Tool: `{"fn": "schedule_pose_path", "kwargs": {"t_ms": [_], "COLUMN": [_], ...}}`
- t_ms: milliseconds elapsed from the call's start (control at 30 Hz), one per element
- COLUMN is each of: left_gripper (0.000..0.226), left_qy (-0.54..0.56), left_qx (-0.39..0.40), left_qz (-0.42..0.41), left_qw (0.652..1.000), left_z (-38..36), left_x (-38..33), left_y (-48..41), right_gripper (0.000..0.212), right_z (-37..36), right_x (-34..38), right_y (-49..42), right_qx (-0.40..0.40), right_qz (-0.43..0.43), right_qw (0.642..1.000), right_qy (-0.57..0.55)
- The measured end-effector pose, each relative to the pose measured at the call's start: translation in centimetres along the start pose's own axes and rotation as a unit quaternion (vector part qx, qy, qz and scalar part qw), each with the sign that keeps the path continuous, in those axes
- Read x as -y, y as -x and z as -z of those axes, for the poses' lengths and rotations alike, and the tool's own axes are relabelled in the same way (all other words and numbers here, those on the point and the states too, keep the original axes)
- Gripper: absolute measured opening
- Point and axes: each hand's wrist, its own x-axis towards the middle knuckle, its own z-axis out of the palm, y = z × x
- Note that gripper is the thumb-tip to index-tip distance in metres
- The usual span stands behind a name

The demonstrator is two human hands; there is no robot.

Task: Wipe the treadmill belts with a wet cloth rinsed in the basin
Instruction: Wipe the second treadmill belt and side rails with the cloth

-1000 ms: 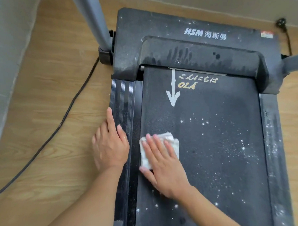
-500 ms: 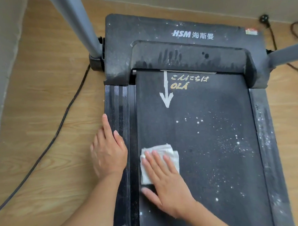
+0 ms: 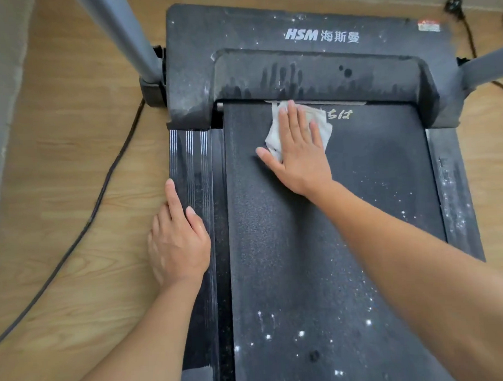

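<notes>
Belt (image 3: 319,245): in the head view it runs dark down the middle of the treadmill. My cloth (image 3: 274,137) lies flat on its far end, right against the gap under the motor cover (image 3: 311,75). White specks (image 3: 301,333) dot the near part of the belt and the right rail (image 3: 455,204), so I judge the wiping far from done. The basin is not in view.

What could go wrong: the cloth's far edge sits at the slot where the belt passes under the cover. A harder push forward could tuck a corner in there and snag it. The belt may also roll under my weight and carry my arm with it. The cloth is small and crumpled under my palm. If it bunches up, I would drag bare fingers through the dust and smear it rather than lift it. I cannot tell how wet or dirty the cloth is, so it may need a rinse soon.

My right grip (image 3: 300,156) is released, with fingers straight and spread and the palm pressing the cloth onto the belt. Its thumb sticks out to the left onto the bare belt. My left grip (image 3: 177,245) holds nothing. It rests loose across the outer edge of the left rail (image 3: 194,164) and the floor (image 3: 69,140), bracing me.
</notes>
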Motion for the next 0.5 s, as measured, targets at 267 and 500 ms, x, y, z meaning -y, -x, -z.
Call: {"fn": "schedule_pose_path", "kwargs": {"t_ms": [267, 500], "left_gripper": [0.063, 0.063], "left_qy": [-0.005, 0.008], "left_qx": [0.011, 0.002], "left_qz": [0.004, 0.006], "left_qw": [1.0, 1.0], "left_z": [0.5, 0.0], "left_x": [-0.6, -0.4], "left_y": [0.2, 0.0], "right_gripper": [0.088, 0.1], "right_z": [-1.8, 1.3], "right_x": [1.1, -2.3], "right_y": [28.2, 0.0], "right_qx": [0.096, -0.024], "right_qz": [0.032, -0.078], "right_qw": [0.995, 0.996], "right_qy": [-0.014, -0.019]}}
